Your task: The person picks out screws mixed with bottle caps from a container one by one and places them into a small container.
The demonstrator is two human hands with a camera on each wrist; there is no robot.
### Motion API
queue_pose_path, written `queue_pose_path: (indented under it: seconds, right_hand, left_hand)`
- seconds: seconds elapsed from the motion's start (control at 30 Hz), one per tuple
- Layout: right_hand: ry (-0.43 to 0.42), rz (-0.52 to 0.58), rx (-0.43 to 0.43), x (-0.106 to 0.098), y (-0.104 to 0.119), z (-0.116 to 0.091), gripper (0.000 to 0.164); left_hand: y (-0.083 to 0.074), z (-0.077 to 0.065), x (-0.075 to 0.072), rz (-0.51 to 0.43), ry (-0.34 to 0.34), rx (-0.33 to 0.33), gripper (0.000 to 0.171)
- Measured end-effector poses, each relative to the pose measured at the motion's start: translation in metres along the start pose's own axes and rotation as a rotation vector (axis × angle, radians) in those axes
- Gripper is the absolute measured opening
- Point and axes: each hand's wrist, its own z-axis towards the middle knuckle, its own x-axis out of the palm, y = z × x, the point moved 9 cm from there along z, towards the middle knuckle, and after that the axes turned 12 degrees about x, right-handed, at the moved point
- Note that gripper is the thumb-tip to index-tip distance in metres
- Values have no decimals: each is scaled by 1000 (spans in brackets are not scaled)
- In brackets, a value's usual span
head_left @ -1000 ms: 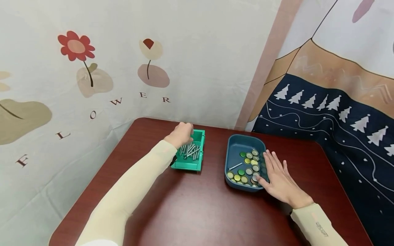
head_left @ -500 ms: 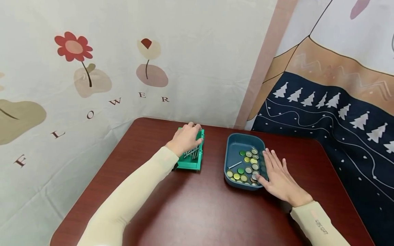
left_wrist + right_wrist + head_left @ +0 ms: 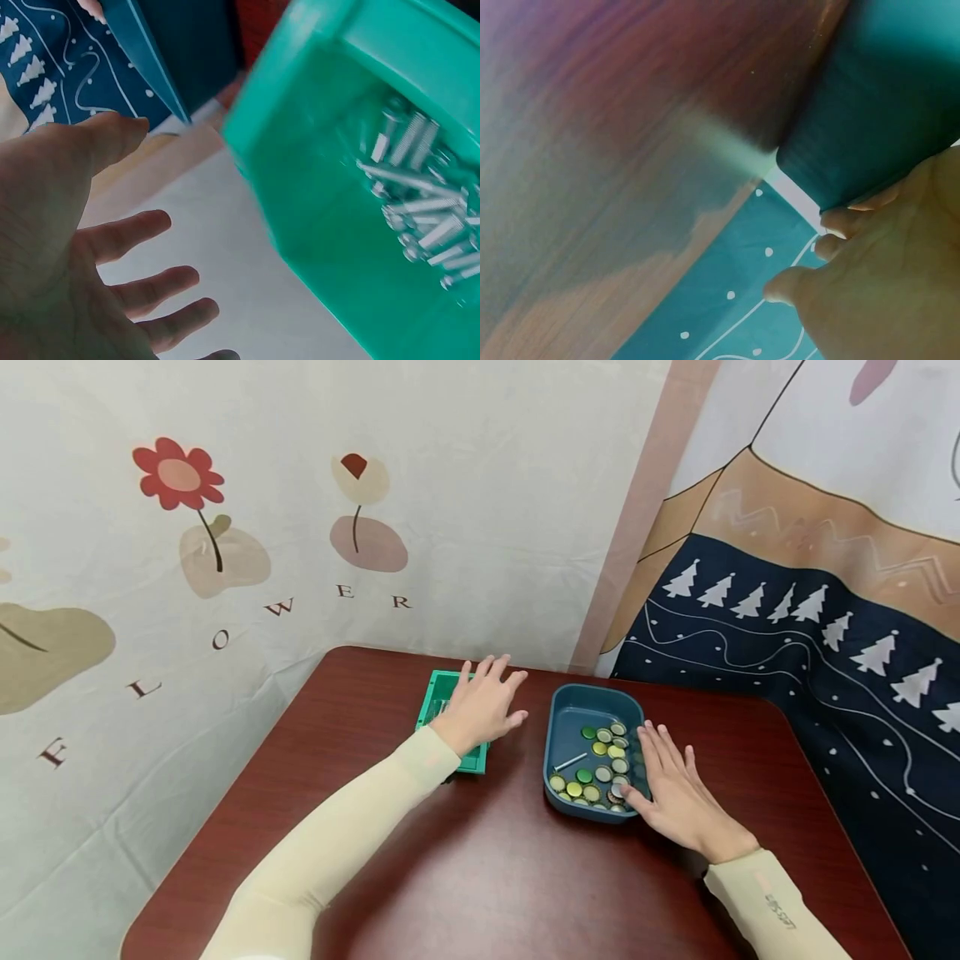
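Note:
My left hand (image 3: pixel 480 706) hovers over the right side of a green bin (image 3: pixel 474 763), fingers straight and spread, holding nothing. In the left wrist view its palm faces the bin. Several silver bolts (image 3: pixel 420 187) lie heaped inside; the hand hides most of them in the head view. To the right stands a blue tray (image 3: pixel 592 697) with several bottle caps (image 3: pixel 603 773), green, yellow and silver, gathered toward its right and near sides. One bolt (image 3: pixel 570 762) lies among them at the left. My right hand (image 3: pixel 686 797) rests against the tray's right wall, fingers straight, thumb at the rim.
Both containers stand on a dark red-brown table (image 3: pixel 480 877) with rounded corners. Behind it hangs a pale curtain (image 3: pixel 480 510) with printed flowers. A navy cloth (image 3: pixel 787 652) with white trees hangs at the right.
My left hand has risen out of the green bin and moved right, its fingers spreading from a curled pose. My right hand stays at the tray; the bolt there lies as before.

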Motion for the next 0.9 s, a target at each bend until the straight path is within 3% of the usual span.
queue_pose_path:
  seconds: [0.4,0.63,0.9]
  right_hand:
    - [1,-6,9,-1,1,1,102]
    - [14,-4,14,0,-1,3,103]
    - [6,-12,4,1,-2,1,102]
  left_hand:
    - [-45,22,7,59,31,69,75]
    - [-72,36,11,86,84,101,77]
    - [-101,49,26,120,155,149,77]
